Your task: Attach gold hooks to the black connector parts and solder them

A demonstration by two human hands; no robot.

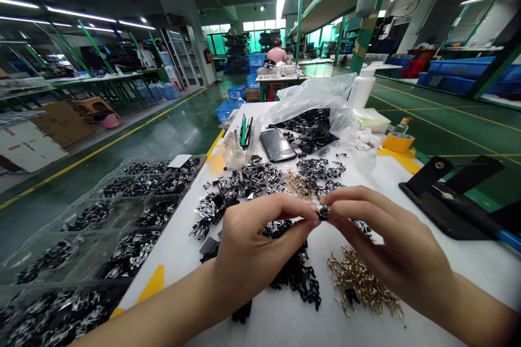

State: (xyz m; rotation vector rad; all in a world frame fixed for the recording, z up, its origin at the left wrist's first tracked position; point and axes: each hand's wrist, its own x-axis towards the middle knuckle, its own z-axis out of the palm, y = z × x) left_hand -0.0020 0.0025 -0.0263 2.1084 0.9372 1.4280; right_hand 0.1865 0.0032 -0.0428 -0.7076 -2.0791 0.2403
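Note:
My left hand and my right hand meet above the white table. Their fingertips pinch a small black-and-metal part from both sides. Just below my left hand lies a loose heap of black plastic pieces. A pile of brass pins sits under my right hand. Further ahead spread silver-and-black metal clips and a smaller patch of brass pins. My hands touch none of these piles.
Left of the table, a clear compartment tray holds metal clips. Ahead lie a phone, a plastic bag of black parts, a white bottle and yellow tape. A black folder lies right; a co-worker sits beyond.

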